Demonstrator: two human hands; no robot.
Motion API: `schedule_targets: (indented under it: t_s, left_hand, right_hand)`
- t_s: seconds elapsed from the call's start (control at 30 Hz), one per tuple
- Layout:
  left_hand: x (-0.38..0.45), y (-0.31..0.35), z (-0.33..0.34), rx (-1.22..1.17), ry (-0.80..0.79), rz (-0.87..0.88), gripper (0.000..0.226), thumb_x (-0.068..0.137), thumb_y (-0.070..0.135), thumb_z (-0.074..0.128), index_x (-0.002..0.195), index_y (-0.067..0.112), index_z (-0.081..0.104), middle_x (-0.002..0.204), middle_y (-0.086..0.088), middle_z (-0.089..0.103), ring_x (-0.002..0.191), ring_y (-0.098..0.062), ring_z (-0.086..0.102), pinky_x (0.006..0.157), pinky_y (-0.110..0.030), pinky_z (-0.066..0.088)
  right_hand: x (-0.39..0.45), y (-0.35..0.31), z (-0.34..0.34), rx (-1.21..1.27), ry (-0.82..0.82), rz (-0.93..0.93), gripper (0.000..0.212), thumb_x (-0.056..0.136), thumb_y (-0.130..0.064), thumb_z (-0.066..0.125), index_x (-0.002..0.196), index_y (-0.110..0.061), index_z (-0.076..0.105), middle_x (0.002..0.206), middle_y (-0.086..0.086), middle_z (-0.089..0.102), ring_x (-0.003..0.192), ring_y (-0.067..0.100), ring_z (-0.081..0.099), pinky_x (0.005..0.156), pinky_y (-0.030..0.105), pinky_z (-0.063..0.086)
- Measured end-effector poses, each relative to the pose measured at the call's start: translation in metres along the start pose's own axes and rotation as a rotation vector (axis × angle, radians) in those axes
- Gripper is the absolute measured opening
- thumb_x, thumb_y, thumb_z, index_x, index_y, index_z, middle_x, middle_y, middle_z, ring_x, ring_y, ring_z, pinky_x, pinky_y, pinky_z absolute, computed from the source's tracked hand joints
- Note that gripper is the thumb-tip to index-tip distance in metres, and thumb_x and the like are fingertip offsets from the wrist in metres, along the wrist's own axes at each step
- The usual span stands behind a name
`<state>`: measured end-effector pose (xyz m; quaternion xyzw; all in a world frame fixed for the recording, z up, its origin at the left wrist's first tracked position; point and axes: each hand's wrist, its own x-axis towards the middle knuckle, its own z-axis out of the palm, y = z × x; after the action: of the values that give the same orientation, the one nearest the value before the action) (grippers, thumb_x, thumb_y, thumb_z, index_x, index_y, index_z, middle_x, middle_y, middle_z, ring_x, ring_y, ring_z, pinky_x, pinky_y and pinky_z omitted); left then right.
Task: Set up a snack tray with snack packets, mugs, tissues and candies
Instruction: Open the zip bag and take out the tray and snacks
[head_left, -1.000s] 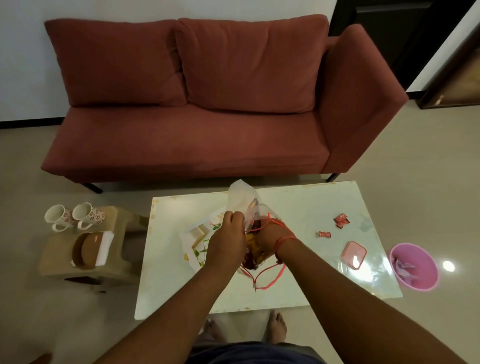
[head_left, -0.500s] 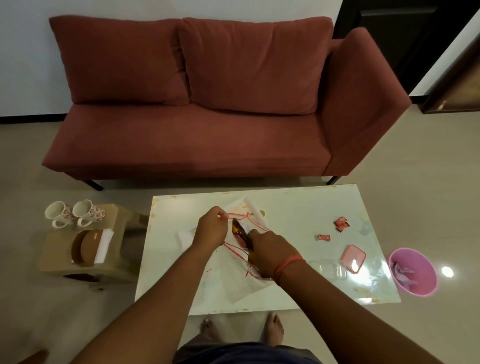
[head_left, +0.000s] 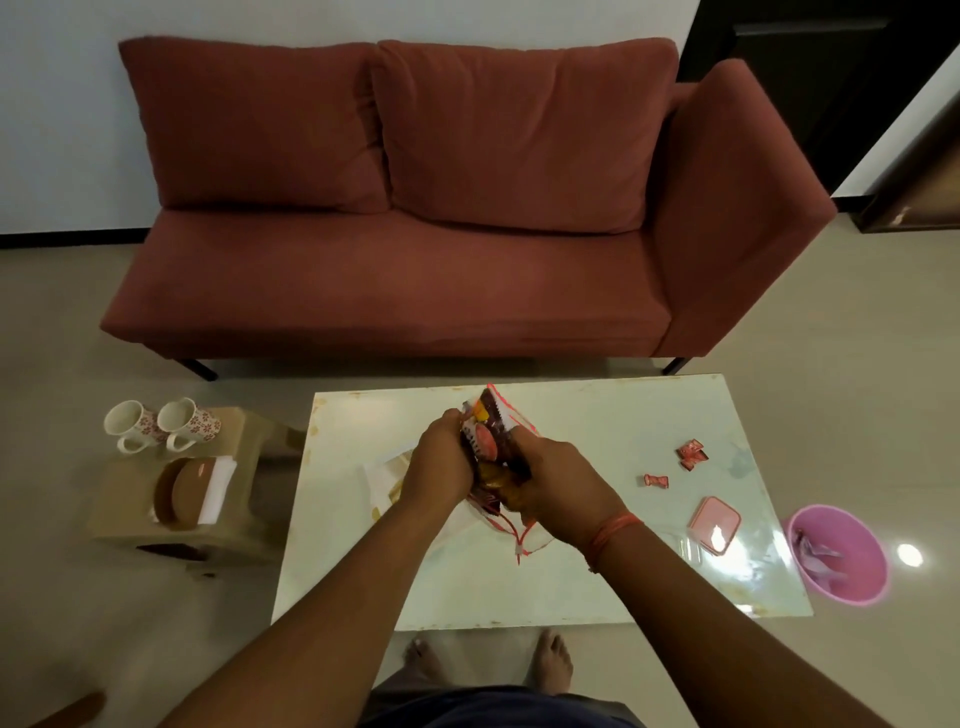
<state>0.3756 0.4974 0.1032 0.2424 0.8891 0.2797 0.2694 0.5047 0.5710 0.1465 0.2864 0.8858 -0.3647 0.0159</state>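
Note:
Both my hands grip a bunch of snack packets (head_left: 485, 441) above the middle of the white table (head_left: 587, 421). My left hand (head_left: 439, 465) clasps them from the left, my right hand (head_left: 558, 486) from the right. A clear plastic bag with red handles (head_left: 511, 538) lies under them. The white tray (head_left: 382, 473) is partly hidden beneath my left hand. Red candies (head_left: 691, 453) and one more candy (head_left: 655, 481) lie on the table's right. Two floral mugs (head_left: 161, 423) and white tissues (head_left: 218, 488) rest on a low stool at the left.
A pink lid (head_left: 714, 524) and a clear container lie near the table's right front. A pink bin (head_left: 836, 553) stands on the floor at the right. A brown round plate (head_left: 187, 491) sits on the beige stool (head_left: 249, 431). A red sofa (head_left: 415, 218) stands behind the table.
The snack packets have come out of the plastic bag, which now lies flat beneath them. Both hands have closed together around the packets and lifted them upright.

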Motion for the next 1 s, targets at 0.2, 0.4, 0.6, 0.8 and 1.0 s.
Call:
schedule_targets:
  t_s: [0.2, 0.4, 0.6, 0.8, 1.0]
  left_hand:
    - [0.007, -0.008, -0.006, 0.095, 0.029, 0.0, 0.024, 0.1, 0.014, 0.048, 0.124, 0.013, 0.053, 0.119, -0.009, 0.064, 0.106, -0.026, 0.064, 0.089, -0.036, 0.055]
    - [0.008, -0.025, -0.012, -0.006, 0.044, -0.059, 0.025, 0.103, 0.02, 0.04, 0.123, 0.009, 0.053, 0.125, -0.013, 0.062, 0.113, -0.028, 0.059, 0.083, -0.03, 0.045]
    - [0.014, -0.033, -0.019, -0.212, 0.078, -0.223, 0.027, 0.103, 0.031, 0.04, 0.124, 0.015, 0.049, 0.13, -0.008, 0.059, 0.115, -0.029, 0.059, 0.095, -0.039, 0.05]
    - [0.006, -0.067, -0.021, -0.348, 0.206, -0.319, 0.022, 0.103, 0.031, 0.04, 0.118, 0.022, 0.052, 0.119, -0.005, 0.061, 0.107, -0.027, 0.061, 0.093, -0.046, 0.055]
    - [-0.009, -0.098, -0.015, -0.627, 0.297, -0.464, 0.02, 0.102, 0.025, 0.047, 0.118, 0.026, 0.058, 0.109, -0.003, 0.061, 0.087, -0.023, 0.06, 0.06, -0.033, 0.055]
  right_hand:
    - [0.001, 0.002, -0.026, 0.264, 0.099, 0.097, 0.031, 0.095, -0.019, 0.058, 0.124, -0.027, 0.055, 0.101, -0.002, 0.071, 0.076, 0.01, 0.067, 0.073, 0.021, 0.058]
    - [-0.003, 0.015, -0.053, 0.704, -0.015, 0.176, 0.039, 0.089, -0.014, 0.066, 0.124, -0.029, 0.059, 0.113, -0.001, 0.071, 0.097, 0.025, 0.07, 0.079, 0.048, 0.06]
    - [-0.014, 0.036, -0.066, 1.116, -0.139, 0.164, 0.04, 0.09, -0.002, 0.058, 0.125, -0.021, 0.059, 0.115, 0.008, 0.071, 0.096, 0.033, 0.07, 0.067, 0.041, 0.059]
    - [0.018, 0.087, -0.036, 1.0, 0.049, 0.311, 0.037, 0.091, -0.003, 0.061, 0.124, -0.019, 0.059, 0.108, 0.008, 0.073, 0.084, 0.033, 0.073, 0.065, 0.045, 0.06]
    - [0.081, 0.138, 0.044, 0.61, -0.002, 0.504, 0.04, 0.084, -0.01, 0.056, 0.12, -0.025, 0.061, 0.105, 0.004, 0.071, 0.09, 0.024, 0.07, 0.081, 0.043, 0.06]
